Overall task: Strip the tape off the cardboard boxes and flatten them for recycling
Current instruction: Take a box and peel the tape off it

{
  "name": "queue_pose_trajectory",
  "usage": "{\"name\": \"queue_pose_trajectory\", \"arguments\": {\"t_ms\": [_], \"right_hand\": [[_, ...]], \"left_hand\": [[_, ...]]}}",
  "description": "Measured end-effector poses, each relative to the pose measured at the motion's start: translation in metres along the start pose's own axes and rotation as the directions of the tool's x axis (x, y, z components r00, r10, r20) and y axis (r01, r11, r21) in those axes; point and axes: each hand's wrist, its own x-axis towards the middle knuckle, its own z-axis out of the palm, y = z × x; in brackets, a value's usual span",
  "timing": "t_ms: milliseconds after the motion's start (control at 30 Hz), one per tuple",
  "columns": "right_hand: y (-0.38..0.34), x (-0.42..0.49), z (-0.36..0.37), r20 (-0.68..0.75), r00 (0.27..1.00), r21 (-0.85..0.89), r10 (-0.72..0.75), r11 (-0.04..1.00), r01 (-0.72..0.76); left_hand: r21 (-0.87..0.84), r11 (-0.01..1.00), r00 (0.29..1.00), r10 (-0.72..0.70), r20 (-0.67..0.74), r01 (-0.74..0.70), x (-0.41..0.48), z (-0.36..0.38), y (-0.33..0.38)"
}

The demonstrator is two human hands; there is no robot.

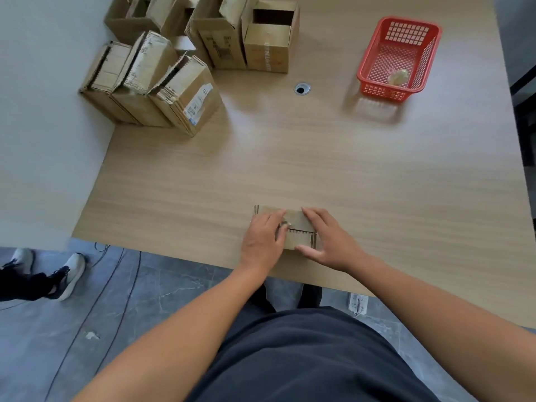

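Small cardboard box (300, 220) under left hand (261, 242) and right hand (330, 239), near table (377, 184) edge

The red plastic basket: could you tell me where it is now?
In the head view, the red plastic mesh basket sits at the wooden table's far right, right of the round cable grommet and the open cardboard boxes.

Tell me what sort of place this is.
Probably an office or workroom. The work surface is a wood-grain desk with a round cable grommet set in its top, and a white power strip and loose cables lie on the grey tiled floor.
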Motion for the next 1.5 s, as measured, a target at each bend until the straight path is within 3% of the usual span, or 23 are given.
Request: {"name": "queue_pose_trajectory", "arguments": {"t_ms": [300,500,700,967,1100,1400,1500], "right_hand": [[0.002,-0.002,0.004,0.016,1.000,-0.293,-0.004,0.956,0.008],[0.001,0.000,0.002,0.042,0.999,-0.330,0.020,0.944,-0.005],[0.000,0.000,0.001,0.033,0.999,-0.319,0.030,0.947,-0.018],[-0.001,-0.002,0.003,0.019,0.999,-0.297,0.044,0.954,-0.036],[0.000,-0.002,0.005,0.015,0.999,-0.273,0.047,0.961,-0.041],[-0.001,-0.002,0.003,0.011,0.999,-0.206,0.031,0.978,-0.028],[-0.002,-0.002,0.002,0.017,0.999,-0.213,0.034,0.977,-0.030]], "left_hand": [[0.080,0.991,0.993,0.111,-0.049,-0.107,0.001,-0.001,0.001],[0.085,0.979,0.982,0.187,-0.005,-0.186,0.003,-0.006,-0.005],[-0.060,0.993,0.995,-0.098,-0.001,0.098,0.005,0.004,0.001],[-0.036,0.995,0.995,-0.096,-0.017,0.096,0.000,-0.007,-0.004],[0.049,0.998,0.998,-0.026,-0.057,0.029,-0.005,-0.001,-0.007],[0.011,0.986,0.984,-0.165,-0.064,0.166,-0.007,0.000,-0.012],[-0.071,0.967,0.965,-0.249,-0.085,0.243,-0.011,-0.001,-0.011]]}}
